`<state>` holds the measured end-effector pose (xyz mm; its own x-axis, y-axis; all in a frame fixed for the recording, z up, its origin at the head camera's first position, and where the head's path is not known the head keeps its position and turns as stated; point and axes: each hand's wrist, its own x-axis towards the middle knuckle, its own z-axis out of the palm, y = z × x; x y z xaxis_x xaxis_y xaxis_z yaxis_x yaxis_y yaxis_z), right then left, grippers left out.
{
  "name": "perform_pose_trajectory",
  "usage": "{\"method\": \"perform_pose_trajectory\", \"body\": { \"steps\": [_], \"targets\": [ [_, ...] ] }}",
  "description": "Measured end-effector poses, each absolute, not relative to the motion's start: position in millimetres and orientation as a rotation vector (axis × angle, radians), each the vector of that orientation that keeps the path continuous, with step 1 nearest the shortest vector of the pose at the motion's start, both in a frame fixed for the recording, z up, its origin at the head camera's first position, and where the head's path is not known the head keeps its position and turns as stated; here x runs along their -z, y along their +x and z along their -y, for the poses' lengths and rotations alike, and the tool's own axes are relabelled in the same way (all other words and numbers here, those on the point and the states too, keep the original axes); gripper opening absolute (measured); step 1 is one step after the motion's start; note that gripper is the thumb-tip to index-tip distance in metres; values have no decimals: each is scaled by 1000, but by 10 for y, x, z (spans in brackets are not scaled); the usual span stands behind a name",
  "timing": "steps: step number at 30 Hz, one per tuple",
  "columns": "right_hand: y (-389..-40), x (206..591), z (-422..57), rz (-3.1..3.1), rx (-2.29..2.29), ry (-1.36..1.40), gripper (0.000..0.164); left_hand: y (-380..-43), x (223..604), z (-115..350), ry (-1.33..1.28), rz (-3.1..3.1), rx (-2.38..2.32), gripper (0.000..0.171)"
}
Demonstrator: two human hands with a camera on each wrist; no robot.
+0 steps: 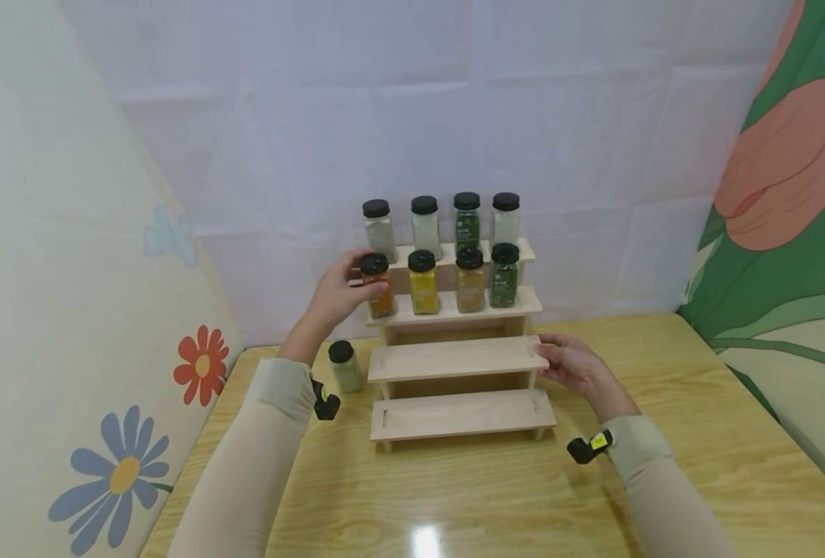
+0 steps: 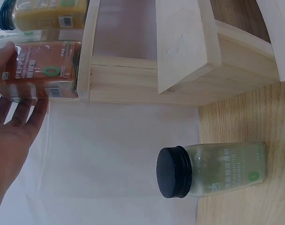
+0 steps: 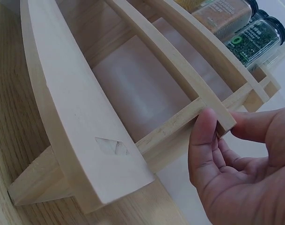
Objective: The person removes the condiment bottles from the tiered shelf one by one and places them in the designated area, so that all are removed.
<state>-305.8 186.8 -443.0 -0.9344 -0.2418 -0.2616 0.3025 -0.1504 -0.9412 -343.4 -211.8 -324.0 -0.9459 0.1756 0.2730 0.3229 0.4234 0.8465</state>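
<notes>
My left hand (image 1: pixel 339 293) grips a spice jar of orange-red powder (image 1: pixel 383 301) at the left end of the second shelf from the top. In the left wrist view this pepper jar (image 2: pixel 44 68) stands on the shelf board, thumb on one side and fingers on the other. My right hand (image 1: pixel 576 368) pinches the right end of the third shelf of the wooden tiered rack (image 1: pixel 454 359). The right wrist view shows thumb and forefinger on that board's corner. Beside the orange-red jar stand a yellow jar (image 1: pixel 424 291), a tan jar (image 1: pixel 471 288) and a green herb jar (image 1: pixel 504 283).
Several black-capped jars, one a dark green jar (image 1: pixel 467 225), line the top shelf. A pale green powder jar (image 1: pixel 346 370) stands on the wooden table (image 1: pixel 398 496), left of the rack. Behind hangs a white cloth (image 1: pixel 301 155); painted panels flank both sides.
</notes>
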Motion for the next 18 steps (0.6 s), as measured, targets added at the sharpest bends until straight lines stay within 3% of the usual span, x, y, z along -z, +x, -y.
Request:
{"method": "perform_pose_trajectory", "body": {
  "steps": [18],
  "targets": [
    [-3046,4426,-1856,-1755,2156,70,59,-3334,3115,2315,-409,2539,1406,66]
  ]
}}
